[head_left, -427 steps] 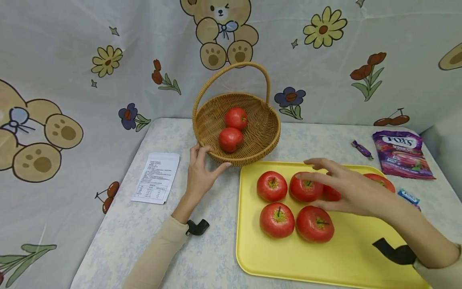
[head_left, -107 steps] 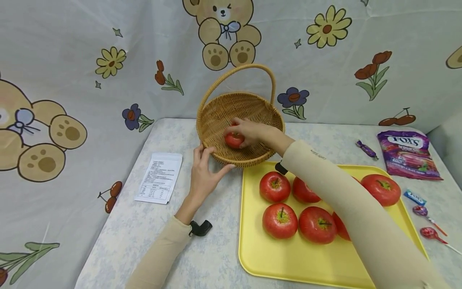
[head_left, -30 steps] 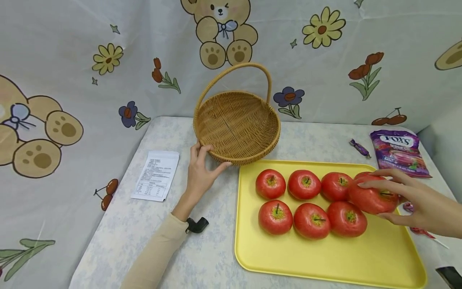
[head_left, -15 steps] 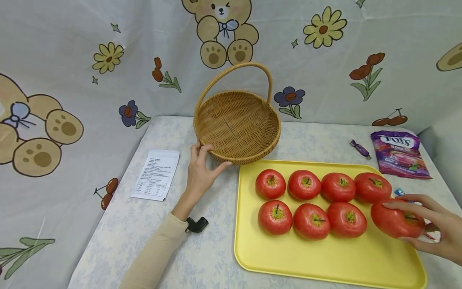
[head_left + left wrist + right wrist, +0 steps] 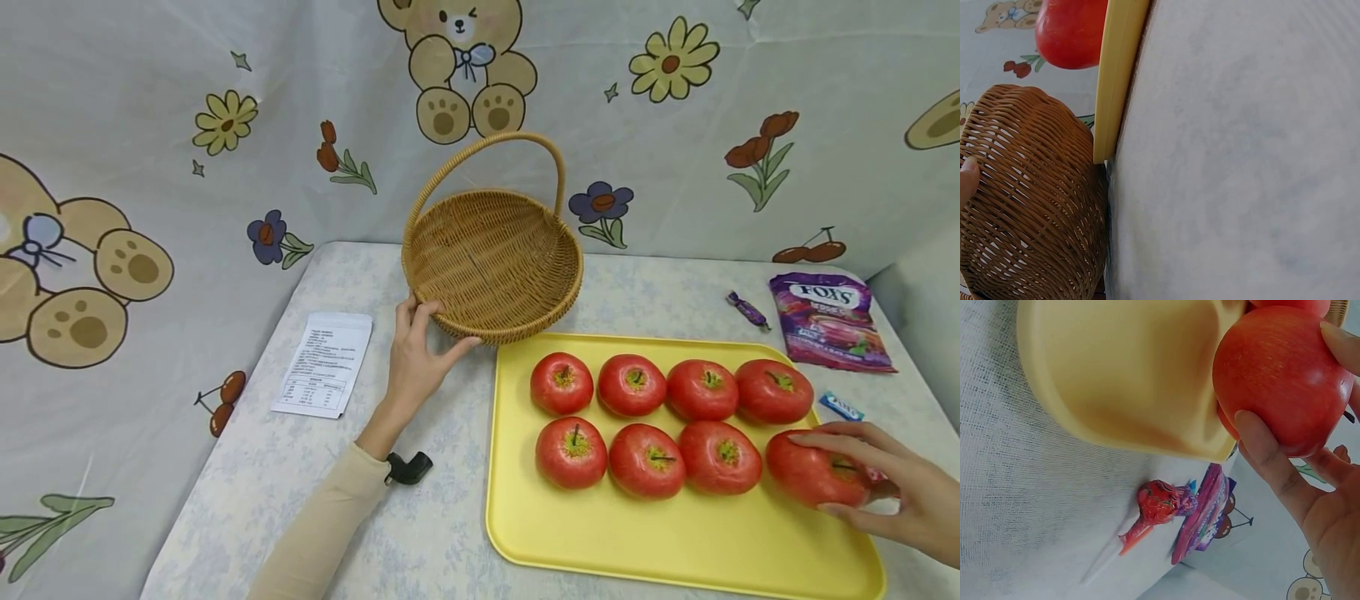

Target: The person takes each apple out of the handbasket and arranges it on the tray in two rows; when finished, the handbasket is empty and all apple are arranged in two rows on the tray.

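Note:
A yellow tray [image 5: 675,542] holds two rows of red apples; several lie free. My right hand [image 5: 840,479] grips one more apple [image 5: 802,475] at the right end of the front row, low over the tray's right edge. The right wrist view shows the same apple [image 5: 1279,381] between the fingers [image 5: 1272,456], beside the tray rim [image 5: 1122,375]. My left hand [image 5: 420,350] holds the near rim of an empty wicker basket [image 5: 491,258] just behind the tray. In the left wrist view one fingertip [image 5: 967,169] touches the basket wall [image 5: 1029,212].
A printed paper slip [image 5: 324,364] lies left of the left hand. At the right are a purple Fox's candy bag [image 5: 828,321], a purple wrapped candy [image 5: 746,308] and a blue candy [image 5: 842,407]. A red lollipop [image 5: 1160,503] lies by the tray's edge. Cartoon cloth backs the table.
The two apples once in the basket are out of it. In the last second my right hand brought its apple from the back row down to the front row's right end. The left hand stayed.

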Demonstrator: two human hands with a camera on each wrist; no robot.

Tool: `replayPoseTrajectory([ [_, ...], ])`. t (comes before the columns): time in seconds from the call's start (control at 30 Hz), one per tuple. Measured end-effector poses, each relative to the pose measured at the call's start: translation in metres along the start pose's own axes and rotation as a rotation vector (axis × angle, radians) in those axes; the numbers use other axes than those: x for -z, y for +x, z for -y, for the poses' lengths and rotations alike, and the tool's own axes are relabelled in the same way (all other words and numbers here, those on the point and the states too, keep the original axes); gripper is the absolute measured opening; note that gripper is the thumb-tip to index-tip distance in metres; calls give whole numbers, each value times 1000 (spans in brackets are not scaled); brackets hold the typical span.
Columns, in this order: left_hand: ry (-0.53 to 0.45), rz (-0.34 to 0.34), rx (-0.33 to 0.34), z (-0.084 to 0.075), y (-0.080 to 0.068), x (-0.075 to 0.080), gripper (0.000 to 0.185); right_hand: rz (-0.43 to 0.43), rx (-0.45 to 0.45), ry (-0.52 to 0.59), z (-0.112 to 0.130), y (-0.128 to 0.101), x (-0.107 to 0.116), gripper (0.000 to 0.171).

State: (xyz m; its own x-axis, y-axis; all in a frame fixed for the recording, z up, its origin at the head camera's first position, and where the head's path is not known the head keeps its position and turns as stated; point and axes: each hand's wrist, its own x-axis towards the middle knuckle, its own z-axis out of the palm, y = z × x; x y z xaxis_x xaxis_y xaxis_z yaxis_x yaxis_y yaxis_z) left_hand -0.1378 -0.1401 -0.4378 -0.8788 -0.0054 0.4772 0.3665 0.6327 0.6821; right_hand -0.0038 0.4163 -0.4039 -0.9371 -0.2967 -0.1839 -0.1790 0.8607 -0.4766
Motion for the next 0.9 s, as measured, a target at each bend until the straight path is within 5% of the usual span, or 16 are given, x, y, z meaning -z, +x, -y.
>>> replayPoseTrajectory([
  [0.9, 2, 2, 2, 0, 0, 0, 65, -11, 47, -19, 8, 14, -10, 65],
])
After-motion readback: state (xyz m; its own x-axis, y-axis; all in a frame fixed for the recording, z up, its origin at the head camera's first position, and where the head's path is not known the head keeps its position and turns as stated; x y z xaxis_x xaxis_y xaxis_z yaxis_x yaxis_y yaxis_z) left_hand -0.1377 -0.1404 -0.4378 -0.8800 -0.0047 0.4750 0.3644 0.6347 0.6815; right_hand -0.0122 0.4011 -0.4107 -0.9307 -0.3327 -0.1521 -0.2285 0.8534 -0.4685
